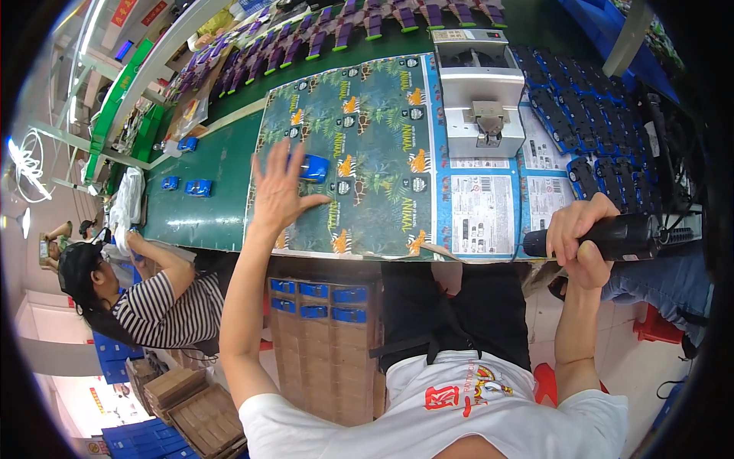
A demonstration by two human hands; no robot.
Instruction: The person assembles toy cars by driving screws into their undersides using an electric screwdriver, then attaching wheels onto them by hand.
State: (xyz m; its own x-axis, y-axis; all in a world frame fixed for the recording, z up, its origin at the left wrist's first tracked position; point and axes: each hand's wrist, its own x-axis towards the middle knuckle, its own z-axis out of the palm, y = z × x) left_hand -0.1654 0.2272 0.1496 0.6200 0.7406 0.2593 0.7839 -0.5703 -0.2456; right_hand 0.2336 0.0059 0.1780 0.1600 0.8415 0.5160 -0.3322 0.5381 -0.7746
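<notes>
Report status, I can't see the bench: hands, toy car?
Left hand open, reaching for blue toy car on printed card sheet. Right hand grips black power tool. Nothing between.

Hands over the printed card sheet

My left hand (277, 191) lies spread flat on the printed sheet (367, 145), a blue toy car (313, 168) just beyond its fingers; my right hand (575, 229) grips a black power tool (612, 237).

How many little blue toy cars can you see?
4: one by the left hand on the printed sheet, three on the green belt. More may be hidden.
</notes>
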